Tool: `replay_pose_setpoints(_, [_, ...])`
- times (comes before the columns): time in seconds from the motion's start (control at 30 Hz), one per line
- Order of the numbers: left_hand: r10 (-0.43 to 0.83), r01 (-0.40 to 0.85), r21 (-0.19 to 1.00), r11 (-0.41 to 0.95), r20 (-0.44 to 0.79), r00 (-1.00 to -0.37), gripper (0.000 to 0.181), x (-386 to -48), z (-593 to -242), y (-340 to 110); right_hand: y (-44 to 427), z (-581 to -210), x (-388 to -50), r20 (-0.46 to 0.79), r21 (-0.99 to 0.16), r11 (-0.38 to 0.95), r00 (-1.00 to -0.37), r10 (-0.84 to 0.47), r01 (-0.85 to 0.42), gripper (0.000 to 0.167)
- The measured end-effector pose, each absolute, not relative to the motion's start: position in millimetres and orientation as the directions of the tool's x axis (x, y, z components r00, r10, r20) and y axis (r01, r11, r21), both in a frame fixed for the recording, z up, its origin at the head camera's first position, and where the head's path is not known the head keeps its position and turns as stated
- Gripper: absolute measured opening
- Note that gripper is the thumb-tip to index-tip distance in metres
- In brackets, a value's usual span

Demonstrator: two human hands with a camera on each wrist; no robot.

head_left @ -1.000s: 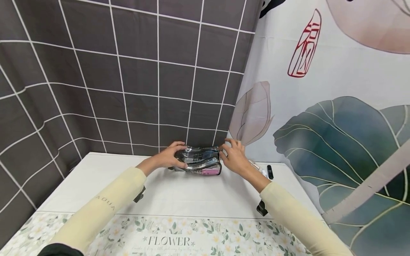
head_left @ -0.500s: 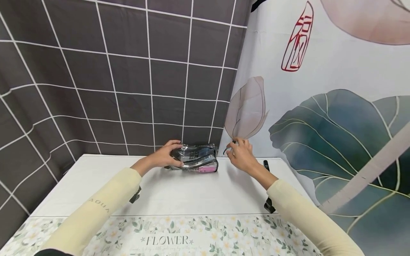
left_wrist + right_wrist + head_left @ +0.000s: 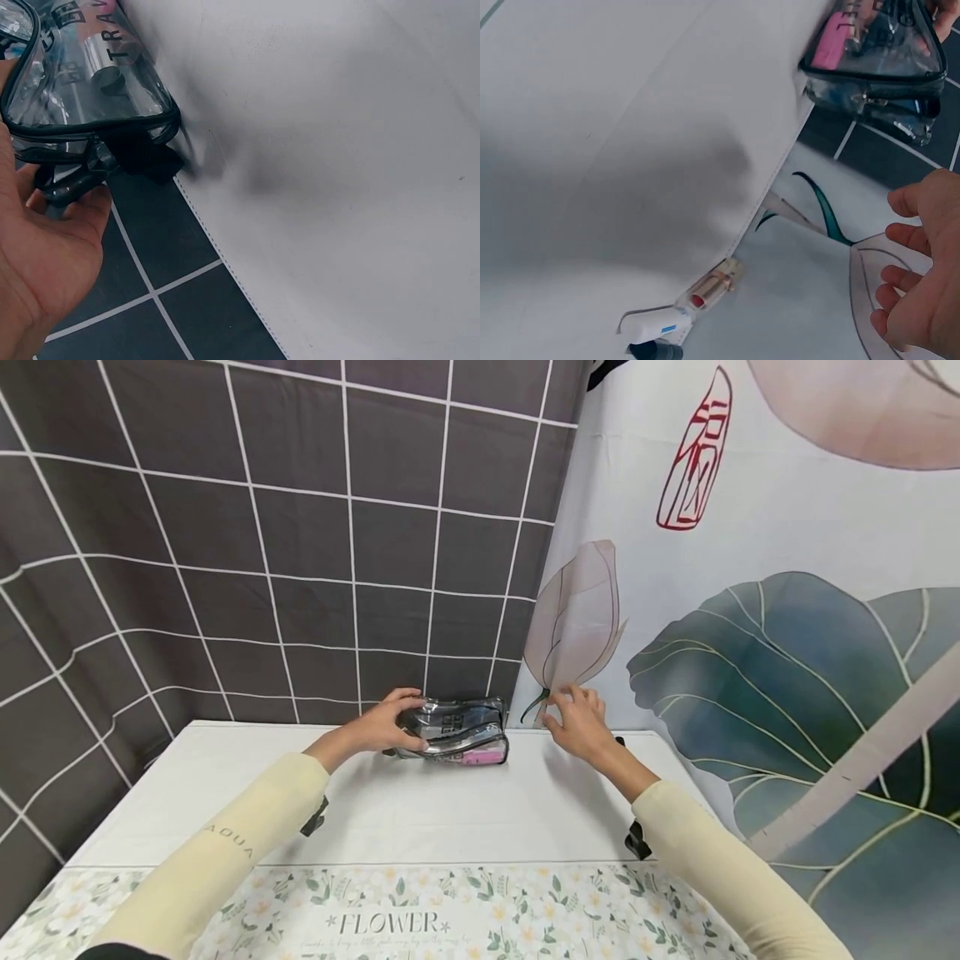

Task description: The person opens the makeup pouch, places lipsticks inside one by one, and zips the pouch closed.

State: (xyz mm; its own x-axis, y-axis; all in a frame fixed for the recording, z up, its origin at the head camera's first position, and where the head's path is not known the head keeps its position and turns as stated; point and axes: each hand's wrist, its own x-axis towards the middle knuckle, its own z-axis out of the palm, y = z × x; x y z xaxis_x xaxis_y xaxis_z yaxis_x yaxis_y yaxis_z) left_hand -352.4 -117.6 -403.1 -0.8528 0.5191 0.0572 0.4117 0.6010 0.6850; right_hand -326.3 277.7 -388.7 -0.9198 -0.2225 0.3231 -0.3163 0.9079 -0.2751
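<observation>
A clear zipped toiletry pouch point(image 3: 463, 733) with black piping lies at the back of the white table. My left hand point(image 3: 381, 725) grips its left end, thumb at the front and fingers behind. Through the plastic a pink item point(image 3: 830, 41) shows at the right end, and a silver-capped tube point(image 3: 105, 64) at the other. To the right of the pouch, apart from it, my right hand point(image 3: 583, 728) hovers by the table's back edge. Its fingers are loosely bent and hold nothing, as the right wrist view shows.
At the back right edge lie a small clear bottle point(image 3: 709, 289), a white tube point(image 3: 649, 326) and a dark cylinder point(image 3: 658, 351). A grey gridded cloth point(image 3: 397, 552) hangs behind, a leaf-printed white one point(image 3: 675, 635) to the right. A floral cloth point(image 3: 525, 918) covers the table's front.
My right hand has left the pouch's right end and moved right. The left hand keeps its grip on the pouch. The head view has shifted slightly.
</observation>
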Motion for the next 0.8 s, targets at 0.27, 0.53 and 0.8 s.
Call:
replay_pose_setpoints(0.27, [0.517,0.408,0.699,0.587,0.064,-0.853,0.094,-350,-402,-118,289,-397,-328,0.256,-0.26,0.937,-0.952,-0.166,-0.233,0.04])
replay_pose_setpoints(0.53, [0.51,0.412,0.69,0.595,0.073,-0.857,0.095,-355,-402,-117,304,-401,-330,0.175,-0.236,0.96,-0.978,-0.113,-0.153,0.043])
replay_pose_setpoints(0.8, [0.509,0.409,0.69,0.597,0.069,-0.858,0.096,-352,-403,-118,318,-408,-333,0.092,-0.21,0.976,-0.995,-0.046,-0.065,0.044])
